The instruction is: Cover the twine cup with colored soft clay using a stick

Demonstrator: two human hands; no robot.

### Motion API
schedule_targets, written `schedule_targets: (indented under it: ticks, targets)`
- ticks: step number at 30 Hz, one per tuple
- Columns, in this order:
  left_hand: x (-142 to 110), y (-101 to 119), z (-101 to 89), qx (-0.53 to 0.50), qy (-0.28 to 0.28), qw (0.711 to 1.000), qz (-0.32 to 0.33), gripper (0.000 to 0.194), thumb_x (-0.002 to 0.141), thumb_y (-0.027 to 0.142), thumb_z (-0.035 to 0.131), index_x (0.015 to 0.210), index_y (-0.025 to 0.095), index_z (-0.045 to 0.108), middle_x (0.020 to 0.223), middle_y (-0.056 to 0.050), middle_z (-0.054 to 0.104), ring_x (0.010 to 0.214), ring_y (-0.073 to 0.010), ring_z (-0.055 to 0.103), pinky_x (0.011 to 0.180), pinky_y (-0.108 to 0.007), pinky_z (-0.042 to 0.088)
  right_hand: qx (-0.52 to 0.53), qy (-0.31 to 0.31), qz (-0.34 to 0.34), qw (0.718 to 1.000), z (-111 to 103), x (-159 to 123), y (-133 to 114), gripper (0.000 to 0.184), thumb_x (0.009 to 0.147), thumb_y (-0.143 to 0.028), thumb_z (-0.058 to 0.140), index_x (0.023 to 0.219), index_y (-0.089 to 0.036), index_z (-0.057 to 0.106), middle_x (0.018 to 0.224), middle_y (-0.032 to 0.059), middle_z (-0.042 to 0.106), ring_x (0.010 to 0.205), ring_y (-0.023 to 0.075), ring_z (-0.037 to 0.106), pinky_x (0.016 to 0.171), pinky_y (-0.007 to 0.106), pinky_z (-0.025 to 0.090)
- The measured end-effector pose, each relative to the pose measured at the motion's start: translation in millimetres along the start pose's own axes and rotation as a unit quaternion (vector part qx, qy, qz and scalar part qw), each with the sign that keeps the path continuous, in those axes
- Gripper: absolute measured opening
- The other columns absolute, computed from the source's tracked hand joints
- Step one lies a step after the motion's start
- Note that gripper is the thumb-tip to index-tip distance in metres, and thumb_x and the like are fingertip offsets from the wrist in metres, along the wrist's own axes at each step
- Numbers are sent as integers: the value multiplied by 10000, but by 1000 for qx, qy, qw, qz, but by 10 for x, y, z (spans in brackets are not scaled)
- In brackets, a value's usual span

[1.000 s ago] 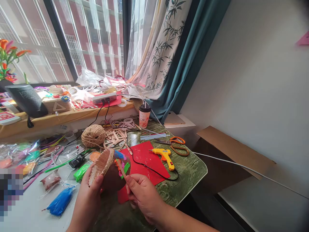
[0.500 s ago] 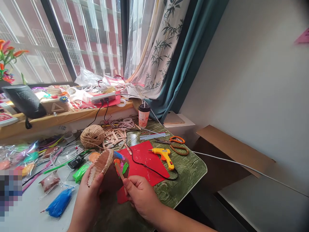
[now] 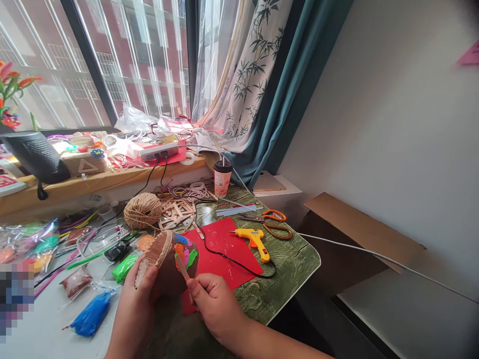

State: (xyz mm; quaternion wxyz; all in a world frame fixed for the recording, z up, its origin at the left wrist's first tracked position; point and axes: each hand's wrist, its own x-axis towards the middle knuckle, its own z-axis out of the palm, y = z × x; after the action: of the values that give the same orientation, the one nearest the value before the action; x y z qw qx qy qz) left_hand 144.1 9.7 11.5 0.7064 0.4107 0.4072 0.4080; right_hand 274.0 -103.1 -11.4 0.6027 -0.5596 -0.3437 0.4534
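My left hand (image 3: 136, 299) is wrapped round a brown container (image 3: 157, 252) with a pale braided rim. The container is tilted, its open end toward the upper left. Patches of blue, orange, pink and green clay (image 3: 191, 258) cover part of its outer side. Between the thumb and fingers of my right hand (image 3: 219, 301) is a wooden craft stick (image 3: 182, 269). Its tip meets the side of the container at the orange and pink clay. The container's far side and underside are hidden.
A yellow glue gun (image 3: 254, 242) lies on a red sheet (image 3: 224, 259), its black cord looping across. Orange-handled scissors (image 3: 275, 224), a ball of twine (image 3: 142, 210), wooden sticks (image 3: 177, 213) and a lidded cup (image 3: 222, 179) stand behind. Bagged blue clay (image 3: 92, 313) lies left.
The stick's tip has shifted slightly left and down along the clay, uncovering more of the orange and pink patches. My left hand still holds the container, which has barely moved.
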Motion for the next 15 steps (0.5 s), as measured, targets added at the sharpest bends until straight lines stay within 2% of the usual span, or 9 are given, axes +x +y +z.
schedule_targets:
  ticks: [8,15]
  targets:
    - [-27,21,67,3,4,1000,2,845,738,577,884,1475,242,642,1285,-129,788,1098,-393,774,867,-491,676,0,4,5,1000,52,5,31,750,856,-939,570,654,-218,535,602,-27,490,592,138,422,565,273,309]
    - [18,-19,-5,5,-4,1000,-3,846,718,589,894,1465,267,659,1294,-105,800,1119,-397,771,854,-464,685,5,-10,-9,1000,81,7,118,731,898,-900,573,648,-214,535,597,-31,480,582,131,418,559,275,300]
